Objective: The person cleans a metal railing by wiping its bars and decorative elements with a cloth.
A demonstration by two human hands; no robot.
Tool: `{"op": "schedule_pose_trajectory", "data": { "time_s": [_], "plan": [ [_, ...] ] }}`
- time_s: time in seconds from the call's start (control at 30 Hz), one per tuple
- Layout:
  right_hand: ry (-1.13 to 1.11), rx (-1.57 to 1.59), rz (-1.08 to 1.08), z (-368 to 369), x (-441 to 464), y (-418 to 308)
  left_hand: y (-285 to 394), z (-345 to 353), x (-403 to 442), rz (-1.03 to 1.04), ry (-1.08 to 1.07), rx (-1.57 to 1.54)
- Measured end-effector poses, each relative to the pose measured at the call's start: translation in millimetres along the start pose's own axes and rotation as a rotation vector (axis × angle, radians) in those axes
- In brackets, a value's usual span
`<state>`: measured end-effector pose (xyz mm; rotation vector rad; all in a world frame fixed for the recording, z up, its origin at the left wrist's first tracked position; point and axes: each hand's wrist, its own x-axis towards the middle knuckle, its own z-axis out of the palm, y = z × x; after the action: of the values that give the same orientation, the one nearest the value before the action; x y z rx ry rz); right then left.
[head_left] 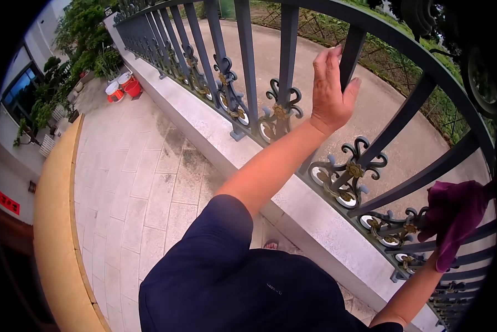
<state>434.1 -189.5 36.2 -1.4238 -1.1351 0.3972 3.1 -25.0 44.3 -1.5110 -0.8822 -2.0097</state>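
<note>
My left hand is raised against an upright bar of the dark grey metal railing. Its fingers are stretched along one side of the bar, with the thumb apart on the other side. At the right, a dark purple cloth covers most of my right hand, which is closed on it. The cloth is against the railing bars near the scrollwork. Scroll ornaments with gold flower centres decorate the lower bars. The fingers under the cloth are hidden.
A pale low wall carries the railing. Light paving tiles lie on my side, and a concrete path runs beyond. Red and white buckets stand near potted plants. A curved yellow edge borders the left.
</note>
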Motion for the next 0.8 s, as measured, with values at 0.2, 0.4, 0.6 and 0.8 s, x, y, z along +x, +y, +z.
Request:
{"op": "schedule_pose_trajectory", "data": {
  "time_s": [0.2,0.4,0.6,0.8],
  "plan": [
    [-0.133,0.01,-0.013,36,-36,0,81,-98,-116,-0.103,-0.658,-0.464],
    [-0.045,0.058,-0.074,59,-66,-23,198,-138,-240,-0.155,-1.455,-1.037],
    [-0.154,0.062,-0.336,24,-119,-59,338,-97,-222,-0.282,-1.31,-1.046],
    [-0.256,-0.023,-0.453,-103,-126,-7,441,-69,-210,-0.313,-1.169,-0.857]
  ]
}}
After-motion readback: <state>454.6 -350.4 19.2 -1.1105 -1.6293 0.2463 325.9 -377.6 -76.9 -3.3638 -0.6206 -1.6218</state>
